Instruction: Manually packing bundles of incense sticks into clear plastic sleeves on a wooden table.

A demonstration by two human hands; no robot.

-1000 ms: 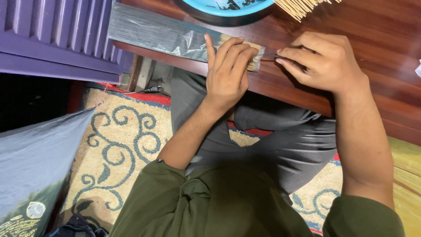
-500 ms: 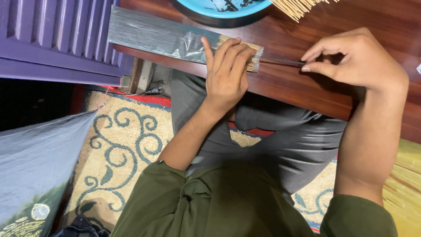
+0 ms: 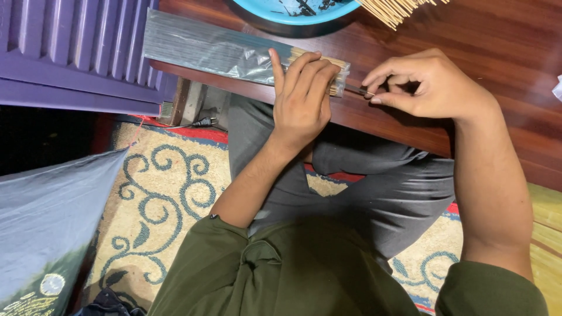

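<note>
From the head view we look down on a long clear plastic packet [image 3: 234, 51] of thin dark sticks lying along the near edge of the desk [image 3: 468, 58], its left end reaching the desk's left corner. The sticks inside read grey-green under the crinkled film, and their pale bare ends bunch at the packet's open right end. Our left hand [image 3: 301, 96] lies over that open end, fingers curled down and pressing the packet to the wood, gripping it there. Our right hand [image 3: 430, 85] sits just to the right of the opening, thumb and forefinger pinched shut on a single stick [image 3: 358, 89], a slim dark one whose left part is at the packet's mouth. At the far edge of the desk stands a blue bowl [image 3: 304, 10] holding some dark scraps we cannot make out. Beside it, to the right, a fan of bare pale sticks [image 3: 398, 9] rests on the wood. Below the desk's near edge we see a patterned rug [image 3: 164, 199].
</note>
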